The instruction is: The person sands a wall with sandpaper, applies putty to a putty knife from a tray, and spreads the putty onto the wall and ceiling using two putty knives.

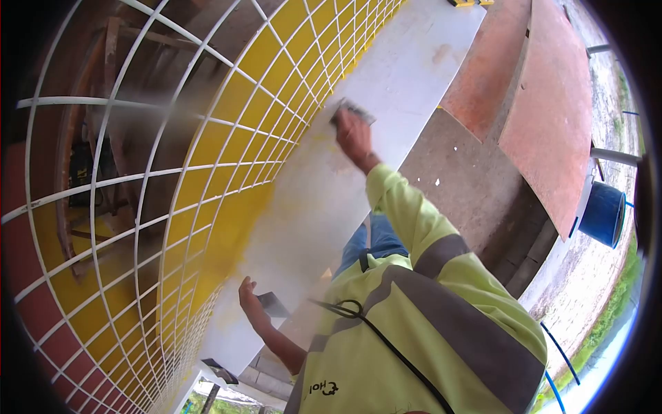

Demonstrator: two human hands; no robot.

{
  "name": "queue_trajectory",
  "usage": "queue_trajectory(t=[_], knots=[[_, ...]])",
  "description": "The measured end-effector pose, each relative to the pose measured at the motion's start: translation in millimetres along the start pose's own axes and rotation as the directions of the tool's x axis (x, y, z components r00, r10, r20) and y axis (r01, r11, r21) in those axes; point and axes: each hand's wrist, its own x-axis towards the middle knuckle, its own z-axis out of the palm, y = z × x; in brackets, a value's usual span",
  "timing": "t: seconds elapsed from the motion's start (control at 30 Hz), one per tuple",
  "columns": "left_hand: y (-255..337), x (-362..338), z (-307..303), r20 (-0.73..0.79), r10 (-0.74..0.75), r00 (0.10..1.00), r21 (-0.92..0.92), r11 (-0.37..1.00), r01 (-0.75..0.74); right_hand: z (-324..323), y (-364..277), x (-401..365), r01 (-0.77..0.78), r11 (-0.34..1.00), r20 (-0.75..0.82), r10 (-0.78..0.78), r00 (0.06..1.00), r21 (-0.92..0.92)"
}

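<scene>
My right hand reaches out in a yellow high-visibility sleeve and presses a small dark float flat against a white plastered band. That band runs beside a yellow tiled surface crossed by white grid lines. My left hand is lower, near the edge of the white band, and holds a dark flat blade. My forearm on that side is bare. A black cable hangs across my chest.
Grey concrete and reddish-brown slabs lie to the right of the white band. A blue bucket stands at the far right beside gravelly ground. Red tiles show at the lower left.
</scene>
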Motion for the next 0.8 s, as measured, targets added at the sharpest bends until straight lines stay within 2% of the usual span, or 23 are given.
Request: queue_trajectory(t=[0.03,0.07,0.1,0.17,0.27,0.3,0.33,0.37,0.4,0.43,0.5,0.7,0.8], knots=[[-5,-3,-2,-0.001,0.004,1.000,0.001,1.000,-0.004,-11,31,25,-0.034,0.997,-0.096,0.028,0.995,-0.069],[-9,-5,-5,-0.002,0.009,1.000,0.000,1.000,-0.009,-32,55,46,-0.262,0.945,-0.096,0.248,0.964,-0.197],[-12,-8,-7,-0.006,0.015,1.000,-0.003,1.000,-0.015,-58,78,64,-0.360,0.895,-0.171,0.324,0.931,-0.263],[-16,-9,-11,-0.037,-0.034,0.999,-0.025,0.999,0.033,-113,87,82,-0.581,0.784,-0.239,0.534,0.811,-0.219],[-30,-7,-9,-0.031,-0.041,0.999,-0.043,0.998,0.040,-124,33,55,-0.419,0.898,-0.150,0.399,0.904,-0.136],[-23,-8,-3,-0.015,-0.013,1.000,-0.040,0.999,0.012,-103,17,34,-0.283,0.959,-0.138,0.278,0.951,-0.020],[-16,-9,-1,0.000,0.014,1.000,-0.031,0.999,-0.014,-81,1,16,-0.153,0.988,-0.062,0.153,0.986,0.003],[-8,-7,1,0.000,-0.008,1.000,-0.024,1.000,0.008,-66,-19,4,-0.035,0.998,-0.003,0.035,0.999,0.061],[2,-4,6,-0.002,-0.028,1.000,-0.020,0.999,0.028,-50,-32,-5,0.057,0.998,0.030,-0.058,0.998,0.038],[8,-3,8,-0.005,-0.050,0.999,-0.016,0.999,0.050,-44,-41,-9,0.116,0.993,0.128,-0.120,0.985,0.039],[13,-5,9,-0.004,-0.040,0.999,0.005,0.999,0.040,-30,-45,-10,0.203,0.979,0.173,-0.203,0.964,0.021],[-3,-10,8,0.016,-0.023,1.000,0.001,1.000,0.023,-18,-47,-2,0.191,0.981,0.157,-0.187,0.970,-0.012],[1,-14,12,0.024,-0.059,0.998,-0.011,0.998,0.059,-16,-41,11,0.140,0.990,0.055,-0.138,0.989,-0.016]])
